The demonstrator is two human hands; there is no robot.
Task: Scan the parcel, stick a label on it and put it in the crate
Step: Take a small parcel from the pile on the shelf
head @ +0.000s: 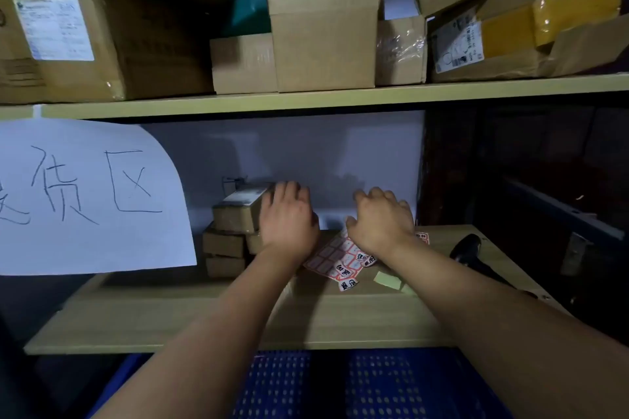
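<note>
A small brown parcel [235, 214] with a white label on top sits on a stack of similar small boxes [223, 250] at the back of the lower shelf. My left hand [286, 217] rests against its right side, fingers curled onto it. My right hand [381, 221] hovers palm down, fingers spread, over a sheet of red-bordered labels [335, 260]; its palm hides whether it touches the sheet. A black handheld scanner [468, 250] lies on the shelf to the right. The blue perforated crate [374, 384] stands below the shelf's front edge.
A white paper sign [88, 193] with handwritten characters hangs from the upper shelf at left. Large cardboard boxes [323, 26] crowd the upper shelf [306, 98]. Green sticky notes [388, 280] lie by the labels. A dark metal frame [561, 214] stands at right.
</note>
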